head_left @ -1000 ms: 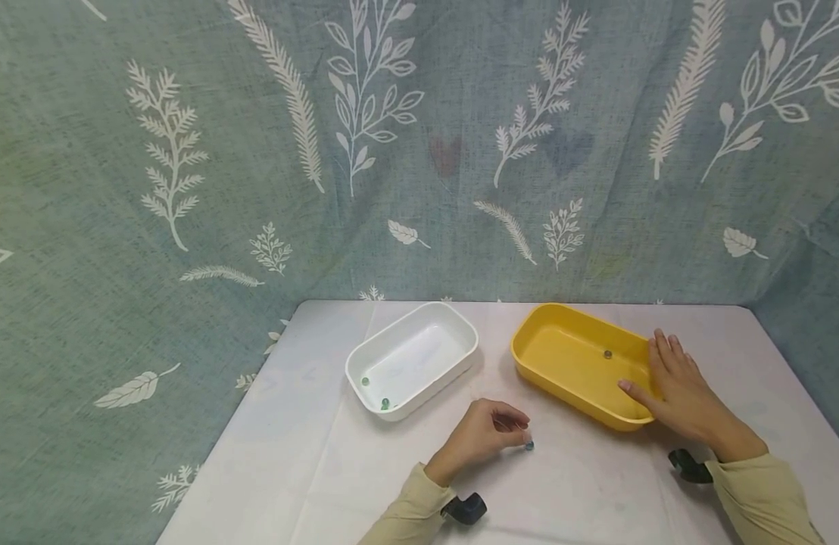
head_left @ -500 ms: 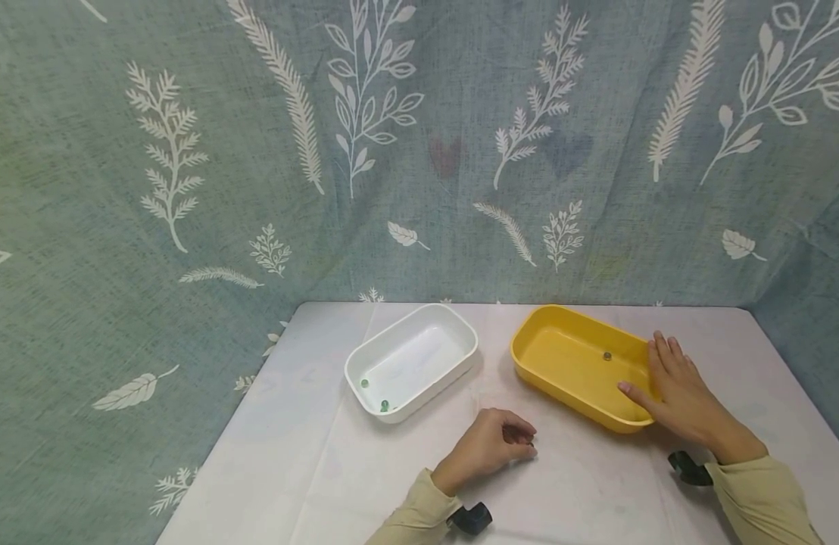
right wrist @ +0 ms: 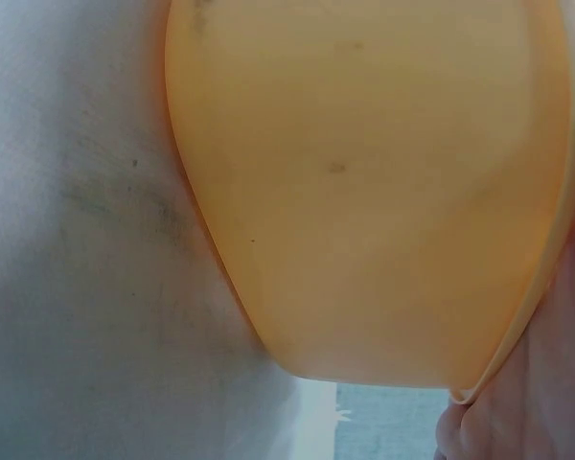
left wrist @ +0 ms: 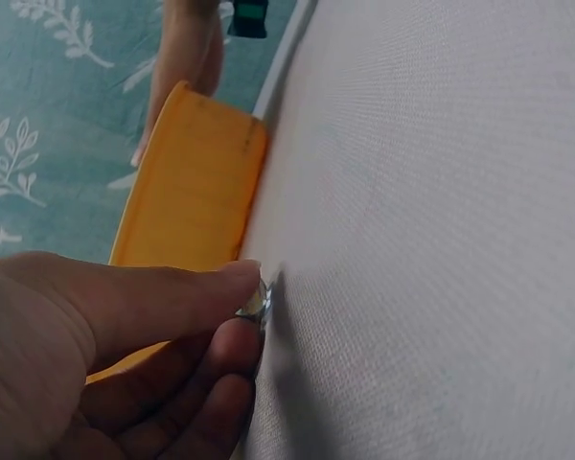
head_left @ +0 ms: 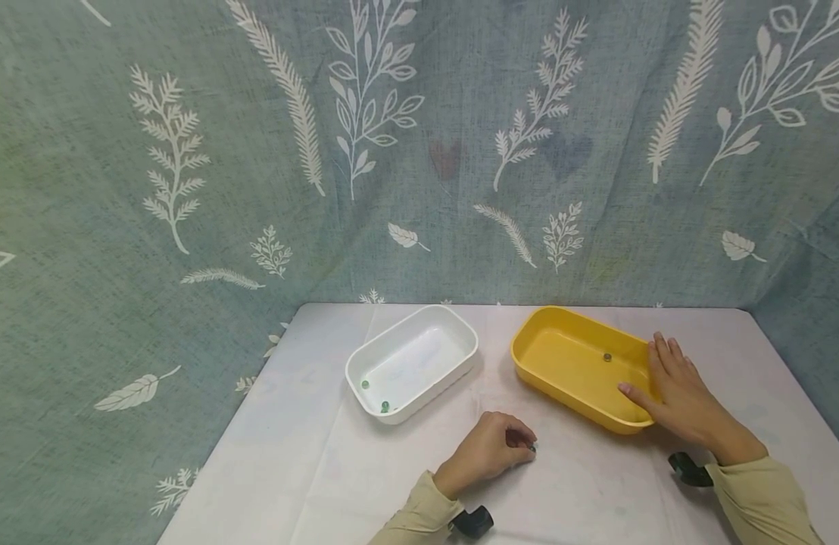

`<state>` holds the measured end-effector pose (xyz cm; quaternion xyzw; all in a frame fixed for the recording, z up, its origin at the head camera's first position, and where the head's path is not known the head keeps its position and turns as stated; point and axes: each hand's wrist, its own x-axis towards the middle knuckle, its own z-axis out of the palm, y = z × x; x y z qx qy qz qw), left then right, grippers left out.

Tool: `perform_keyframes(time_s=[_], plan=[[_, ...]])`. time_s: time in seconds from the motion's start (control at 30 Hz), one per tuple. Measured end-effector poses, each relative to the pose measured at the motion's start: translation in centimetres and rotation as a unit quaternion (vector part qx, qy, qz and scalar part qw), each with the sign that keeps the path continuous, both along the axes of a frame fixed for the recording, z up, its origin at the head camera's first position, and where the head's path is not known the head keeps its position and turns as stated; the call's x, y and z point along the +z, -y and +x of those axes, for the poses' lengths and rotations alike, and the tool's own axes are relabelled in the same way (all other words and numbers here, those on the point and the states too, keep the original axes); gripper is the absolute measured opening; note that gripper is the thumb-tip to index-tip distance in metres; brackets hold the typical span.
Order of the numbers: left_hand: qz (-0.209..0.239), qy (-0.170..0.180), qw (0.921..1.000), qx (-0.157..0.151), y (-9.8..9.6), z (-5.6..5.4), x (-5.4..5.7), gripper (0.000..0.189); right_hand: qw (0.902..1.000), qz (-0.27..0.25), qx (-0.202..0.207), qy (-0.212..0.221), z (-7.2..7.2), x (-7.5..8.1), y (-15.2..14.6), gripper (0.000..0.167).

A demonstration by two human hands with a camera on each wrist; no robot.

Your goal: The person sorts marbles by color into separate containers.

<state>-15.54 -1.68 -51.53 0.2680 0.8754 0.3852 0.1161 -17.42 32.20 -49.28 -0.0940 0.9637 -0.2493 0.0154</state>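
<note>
Between thumb and forefinger, my left hand (head_left: 488, 450) pinches a small glass marble (left wrist: 255, 301), close over the white tablecloth. In the head view only a bit of that marble shows at the fingertips. My right hand (head_left: 685, 397) rests on the near right end of a yellow tray (head_left: 569, 390), fingers straight along the rim and thumb reaching over the inside. One marble (head_left: 607, 357) lies on this tray's floor. The right wrist view shows the tray's outer wall (right wrist: 364, 211) with part of the palm (right wrist: 527, 402) against its rim.
A white tray (head_left: 453, 372) stands left of the yellow one, beyond my left hand, with a few greenish marbles (head_left: 385, 406) at its near left end. Behind the table (head_left: 310, 454) hangs a green-blue curtain (head_left: 419, 250) with white leaf prints.
My left hand has moved slightly right and toward me, and its fingers have closed round the marble on the cloth. The right hand and both trays stay in place.
</note>
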Motion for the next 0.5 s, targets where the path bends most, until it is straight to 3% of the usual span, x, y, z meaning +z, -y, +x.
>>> perform_keyframes(time_s=[0.17, 0.5], plan=[[0.008, -0.002, 1.0, 0.004, 0.1, -0.1, 0.1, 0.017, 1.0, 0.004, -0.001, 0.001, 0.0, 0.0, 0.0, 0.108], [0.065, 0.033, 0.9965, 0.041, 1.0, -0.5, 0.6, 0.014, 1.0, 0.004, -0.001, 0.0, 0.1, 0.1, 0.0, 0.107]])
